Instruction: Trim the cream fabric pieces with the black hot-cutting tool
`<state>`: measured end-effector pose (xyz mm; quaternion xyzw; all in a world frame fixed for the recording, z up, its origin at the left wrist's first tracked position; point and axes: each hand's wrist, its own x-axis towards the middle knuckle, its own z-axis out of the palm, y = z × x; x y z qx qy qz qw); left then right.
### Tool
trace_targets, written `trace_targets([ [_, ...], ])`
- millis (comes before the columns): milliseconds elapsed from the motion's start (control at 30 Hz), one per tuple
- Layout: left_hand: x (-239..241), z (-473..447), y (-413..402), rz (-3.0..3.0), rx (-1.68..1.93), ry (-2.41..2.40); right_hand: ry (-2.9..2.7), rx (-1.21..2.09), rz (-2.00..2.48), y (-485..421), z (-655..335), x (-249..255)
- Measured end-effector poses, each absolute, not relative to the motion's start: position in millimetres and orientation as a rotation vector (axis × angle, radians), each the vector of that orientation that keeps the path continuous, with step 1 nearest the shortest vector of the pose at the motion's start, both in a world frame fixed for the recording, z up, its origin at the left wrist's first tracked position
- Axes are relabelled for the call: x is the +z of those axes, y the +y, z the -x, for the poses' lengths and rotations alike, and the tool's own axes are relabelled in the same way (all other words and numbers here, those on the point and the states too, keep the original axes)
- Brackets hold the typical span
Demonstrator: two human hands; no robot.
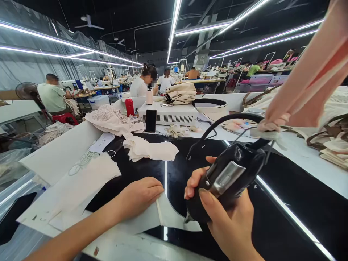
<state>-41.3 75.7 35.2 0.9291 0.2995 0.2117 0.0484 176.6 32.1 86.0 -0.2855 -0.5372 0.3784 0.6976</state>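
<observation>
My right hand (228,214) is wrapped around a black corded hand tool (225,177) with a silver plate on its side. A small metal tip under the tool meets the edge of a pale fabric piece (174,215) on the glossy black tabletop (288,192). Palm down, my left hand (141,195) presses that fabric with its fingers lying flat and close together. A pink cloth strip (301,79) is knotted near the tool's cord end and runs up to the right. Its black cord (231,117) arches back over the table.
Cream fabric pieces (152,149) lie beyond my left hand, and a pale fabric stack (95,177) is at left. Behind are a phone (150,121), a red bottle (129,107), a white vented box (168,115) and a round container (210,107). Other people sit further back.
</observation>
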Motion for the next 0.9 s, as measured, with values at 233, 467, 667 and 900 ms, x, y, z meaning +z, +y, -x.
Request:
trace_targets([
  [233, 33.0, 49.2, 72.0, -2.834, 0.668, 0.865, -1.210, 0.863, 0.628, 29.5, -185.3, 86.9],
  [467, 28.2, 46.7, 68.0, -2.885, 0.676, 0.886, -1.094, 0.799, 0.625, 52.8, -168.7, 99.9],
  [667, 29.5, 44.2, 65.9, -2.858, 0.741, 0.876, -1.097, 0.782, 0.608, 82.2, -147.3, 96.7],
  [900, 21.4, 45.4, 64.4, -2.890, 0.783, 0.853, -1.124, 0.764, 0.594, 93.7, -137.7, 90.9],
])
